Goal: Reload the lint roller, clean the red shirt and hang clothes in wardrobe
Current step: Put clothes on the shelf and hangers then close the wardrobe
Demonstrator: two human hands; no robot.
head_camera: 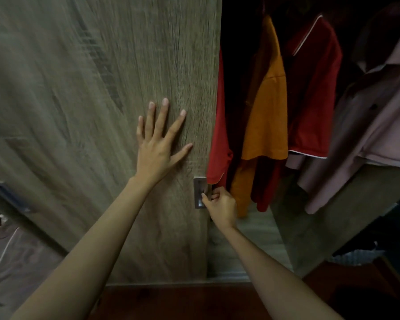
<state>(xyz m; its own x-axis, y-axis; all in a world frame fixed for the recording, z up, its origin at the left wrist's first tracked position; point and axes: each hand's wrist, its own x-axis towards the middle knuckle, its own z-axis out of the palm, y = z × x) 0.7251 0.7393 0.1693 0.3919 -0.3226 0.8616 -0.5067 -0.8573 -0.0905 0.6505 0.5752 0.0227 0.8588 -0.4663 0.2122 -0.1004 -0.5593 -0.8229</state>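
On the wardrobe door (97, 116), the left hand (156, 146) lay flat, fingers spread, holding nothing. At its 4 o'clock, the right hand (221, 207) hooked curled fingers into the metal handle (198, 187); the red shirt (218, 135) hung at 12 o'clock from it, beside the door's upright edge.

Two hands (156, 147) (222, 207), two handles (200, 192) (8, 196)

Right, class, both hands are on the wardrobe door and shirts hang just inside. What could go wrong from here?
1. The red shirt hangs against the edge of the door, its hem beside the handle; sliding the door could catch or snag it.
2. The right hand has its fingers curled round that edge at the handle, so they might get pinched. The left hand only presses flat on the panel.
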